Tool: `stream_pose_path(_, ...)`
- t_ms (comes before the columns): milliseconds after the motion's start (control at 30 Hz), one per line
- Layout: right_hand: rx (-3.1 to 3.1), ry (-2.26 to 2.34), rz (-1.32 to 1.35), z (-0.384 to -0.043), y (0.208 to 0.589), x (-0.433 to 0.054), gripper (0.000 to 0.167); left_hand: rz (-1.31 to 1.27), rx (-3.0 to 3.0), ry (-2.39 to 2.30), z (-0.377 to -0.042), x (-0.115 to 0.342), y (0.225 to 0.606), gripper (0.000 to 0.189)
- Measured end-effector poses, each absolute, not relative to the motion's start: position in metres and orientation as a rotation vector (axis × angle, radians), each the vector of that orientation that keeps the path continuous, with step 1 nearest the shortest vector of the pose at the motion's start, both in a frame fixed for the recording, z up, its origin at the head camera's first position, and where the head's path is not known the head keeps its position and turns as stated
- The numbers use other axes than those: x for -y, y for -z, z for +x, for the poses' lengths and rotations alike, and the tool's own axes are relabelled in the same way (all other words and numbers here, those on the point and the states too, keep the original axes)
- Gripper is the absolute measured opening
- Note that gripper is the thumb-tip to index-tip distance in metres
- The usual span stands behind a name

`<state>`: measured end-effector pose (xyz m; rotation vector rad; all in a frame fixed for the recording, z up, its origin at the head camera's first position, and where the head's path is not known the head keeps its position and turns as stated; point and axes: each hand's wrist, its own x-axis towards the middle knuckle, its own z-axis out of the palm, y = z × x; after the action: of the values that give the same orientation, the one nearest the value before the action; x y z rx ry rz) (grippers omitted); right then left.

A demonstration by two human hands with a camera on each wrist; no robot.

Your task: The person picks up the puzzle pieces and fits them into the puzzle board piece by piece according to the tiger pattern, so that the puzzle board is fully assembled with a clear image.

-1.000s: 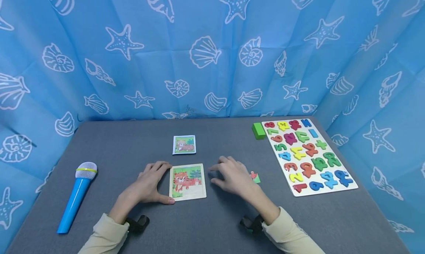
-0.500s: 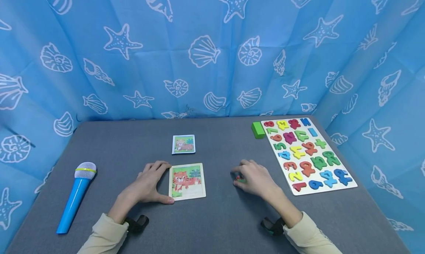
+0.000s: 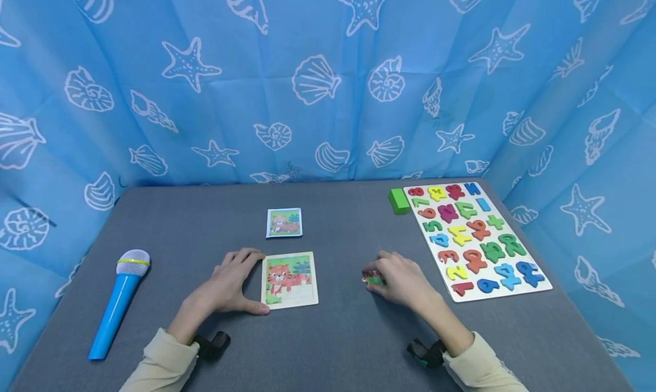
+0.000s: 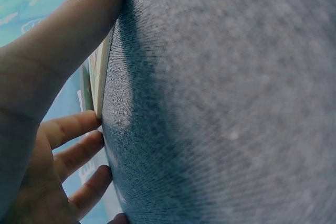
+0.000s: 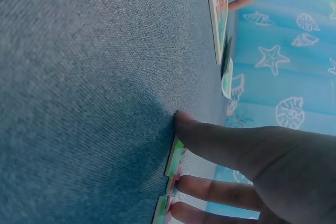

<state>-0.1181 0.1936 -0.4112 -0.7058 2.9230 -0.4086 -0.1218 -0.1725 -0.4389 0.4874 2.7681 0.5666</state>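
In the head view, a jigsaw tray (image 3: 299,294) with a tiger picture lies flat; its lower right shows pale backing. My left hand (image 3: 233,286) spans its left edge, thumb at the near corner and fingertips at the far one; the left wrist view shows fingertips against the tray's side (image 4: 103,77). To the right, my right hand (image 3: 402,278) pinches a red-and-green jigsaw piece (image 3: 373,277) low over the tabletop. Seen from the right wrist, the thumb meets the end of the green-edged piece (image 5: 175,158), with two fingertips beside it. The hand covers much of it.
Beyond the tray lies a small tiger picture card (image 3: 284,223). A blue toy microphone (image 3: 115,306) is at the left. On the right, a white number-puzzle board (image 3: 499,279) lies beside a green block (image 3: 398,201). A blue shell-print curtain (image 3: 318,124) backs the grey table.
My right hand has moved right, away from the tray, and taken hold of the jigsaw piece that lay beside it. My left hand has stayed at the tray's edge.
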Motion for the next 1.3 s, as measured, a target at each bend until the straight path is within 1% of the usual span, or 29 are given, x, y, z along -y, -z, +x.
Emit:
stream_pose_path(233,-2.909,0.42,-0.699,-0.121,0.413,-0.194,0.025,0.49,-2.766,-0.566,-0.122,0.172,0.439,0.11)
stream_pose_path(400,-2.903,0.437,-0.686,-0.121,0.414,-0.193,0.026,0.496,-2.77,-0.567,-0.122,0.173,0.439,0.11)
stream_pose_path(667,-2.937,0.479,-0.744,-0.12,0.414,-0.19,0.024,0.487,-2.77,-0.573,-0.121,0.173,0.439,0.11)
stream_pose_path(1300,-2.961,0.43,-0.81,-0.119,0.41,-0.158,0.026,0.481,-2.746,-0.598,-0.123,0.175,0.441,0.111)
